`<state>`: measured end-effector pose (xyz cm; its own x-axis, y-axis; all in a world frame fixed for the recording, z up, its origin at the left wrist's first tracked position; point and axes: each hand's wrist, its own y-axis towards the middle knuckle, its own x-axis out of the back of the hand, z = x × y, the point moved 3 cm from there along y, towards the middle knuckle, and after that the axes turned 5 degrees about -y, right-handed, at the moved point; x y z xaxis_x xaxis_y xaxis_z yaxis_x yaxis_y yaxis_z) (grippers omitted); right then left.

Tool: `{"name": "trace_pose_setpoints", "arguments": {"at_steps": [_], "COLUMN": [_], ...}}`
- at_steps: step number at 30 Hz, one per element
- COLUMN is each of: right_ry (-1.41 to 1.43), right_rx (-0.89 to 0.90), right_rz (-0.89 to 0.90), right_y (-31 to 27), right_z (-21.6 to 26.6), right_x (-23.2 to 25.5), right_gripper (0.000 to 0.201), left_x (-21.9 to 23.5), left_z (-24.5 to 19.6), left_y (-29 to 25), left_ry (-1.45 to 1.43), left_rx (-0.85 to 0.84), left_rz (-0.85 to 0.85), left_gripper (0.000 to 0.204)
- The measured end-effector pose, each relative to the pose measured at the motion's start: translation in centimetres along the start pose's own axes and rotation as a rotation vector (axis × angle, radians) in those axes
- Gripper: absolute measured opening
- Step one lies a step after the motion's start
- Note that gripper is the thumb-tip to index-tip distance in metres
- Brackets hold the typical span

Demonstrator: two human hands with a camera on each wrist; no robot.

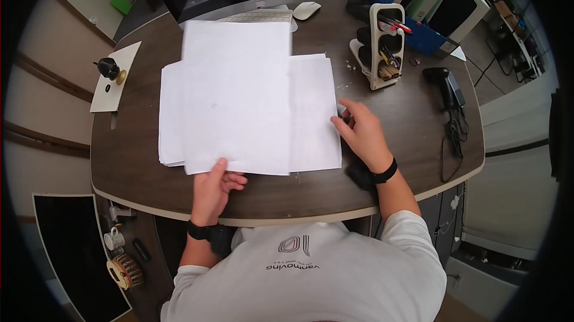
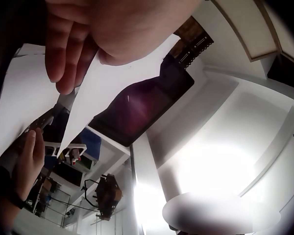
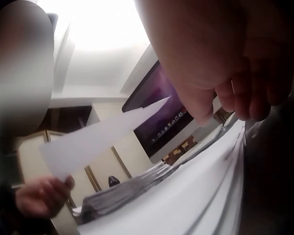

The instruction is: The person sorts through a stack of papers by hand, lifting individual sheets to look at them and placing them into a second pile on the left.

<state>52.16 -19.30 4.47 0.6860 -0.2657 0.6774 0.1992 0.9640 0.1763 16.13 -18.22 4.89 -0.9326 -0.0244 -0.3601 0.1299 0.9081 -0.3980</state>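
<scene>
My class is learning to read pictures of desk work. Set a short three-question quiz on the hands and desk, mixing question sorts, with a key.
1. Which hand pinches the near edge of the raised white sheet?
2. True or false: in the head view, the white mouse lies to the right of the keyboard.
3. Multiple choice: the right hand is nearest to
a) the monitor
b) the paper stack
c) the mug

Key: 1. The left hand; 2. True; 3. b
</scene>
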Motion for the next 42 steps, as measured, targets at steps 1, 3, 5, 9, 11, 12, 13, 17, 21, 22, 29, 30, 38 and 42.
{"name": "trace_pose_setpoints", "arguments": {"at_steps": [1,3,5,9,11,12,13,17,21,22,29,30,38,42], "right_ry": [-0.177,-0.252,-0.345,-0.232,-0.146,-0.146,-0.103,-0.046,-0.033,-0.019,0.492,0.495,0.658,0.622], "right_rx": [0.065,0.064,-0.008,-0.071,-0.062,-0.062,-0.057,-0.052,-0.050,-0.048,-0.198,-0.203,-0.192,-0.148], "right_rz": [-0.008,-0.005,0.110,0.145,0.150,0.149,0.152,0.148,0.138,0.119,0.175,0.174,0.126,0.155], "right_y": [-0.4,-0.9,-1.2,-1.0,-0.9,-0.9,-0.9,-0.8,-0.7,-0.7,-0.6,-0.6,-0.8,-0.8], "right_z": [0.5,1.3,1.9,1.5,1.2,1.1,1.1,1.2,0.8,0.7,0.8,0.9,1.9,1.2], "right_x": [-0.3,-0.8,-1.0,-1.0,-1.0,-1.0,-1.1,-1.0,-0.8,-0.7,-0.4,-0.5,-1.2,-1.4], "right_gripper": [0.054,0.063,0.069,0.070,0.067,0.067,0.066,0.062,0.058,0.053,0.030,0.030,0.024,0.024], "left_x": [1.1,3.7,5.6,8.5,8.8,8.9,9.1,9.5,9.5,9.5,10.0,9.5,-5.3,-6.6], "left_z": [-0.6,-2.0,-3.0,-3.7,-3.5,-3.4,-3.4,-3.1,-3.3,-3.3,-2.4,-1.7,4.3,6.4], "left_y": [0.1,0.6,1.1,2.7,3.1,3.2,3.3,4.0,4.3,4.3,1.2,0.7,-0.6,1.2], "left_ry": [0.001,-0.035,-0.049,-0.057,-0.061,-0.065,-0.069,-0.060,-0.030,-0.020,0.180,0.199,-0.028,-0.111], "left_rx": [-0.001,-0.117,-0.147,-0.101,-0.095,-0.083,-0.071,-0.051,-0.029,-0.025,0.147,0.222,0.548,0.475], "left_rz": [-0.002,-0.104,-0.174,-0.274,-0.270,-0.269,-0.269,-0.268,-0.300,-0.320,-0.208,-0.032,0.594,0.303], "left_gripper": [0.031,0.029,0.028,0.025,0.024,0.024,0.024,0.024,0.027,0.029,0.068,0.066,0.049,0.039]}}
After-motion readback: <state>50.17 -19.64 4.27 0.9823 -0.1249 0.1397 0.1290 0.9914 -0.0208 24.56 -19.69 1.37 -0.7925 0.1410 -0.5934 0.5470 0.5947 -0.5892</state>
